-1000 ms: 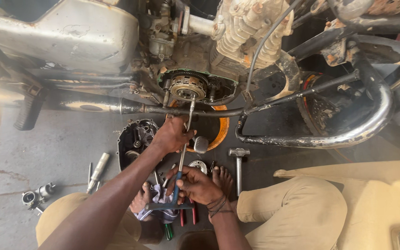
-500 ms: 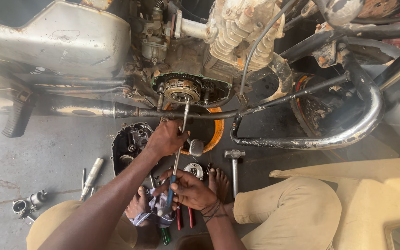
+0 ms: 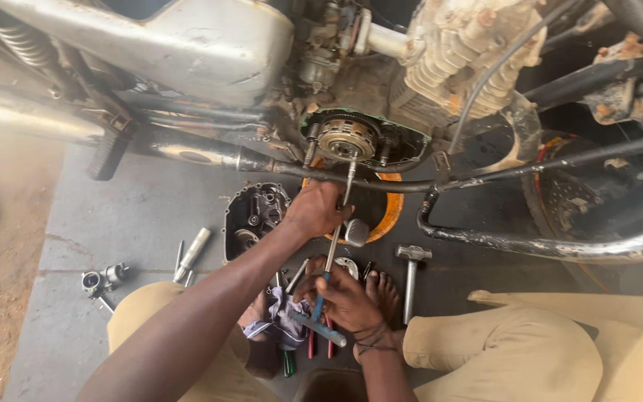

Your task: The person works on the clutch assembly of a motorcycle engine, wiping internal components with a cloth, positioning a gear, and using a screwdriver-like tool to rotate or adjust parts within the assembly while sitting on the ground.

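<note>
The left hand [image 3: 315,211] grips a long T-handle wrench [image 3: 340,216] near its upper shaft, its tip at the motorcycle's exposed clutch [image 3: 345,138]. The right hand [image 3: 345,300] is closed around the wrench's blue handle.

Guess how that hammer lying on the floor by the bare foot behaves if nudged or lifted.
The hammer lies flat on the concrete floor, so it likely slides or pivots rather than rolls. Its steel head probably makes it top-heavy when lifted. The thin metal handle looks stiff, possibly slick.
</note>
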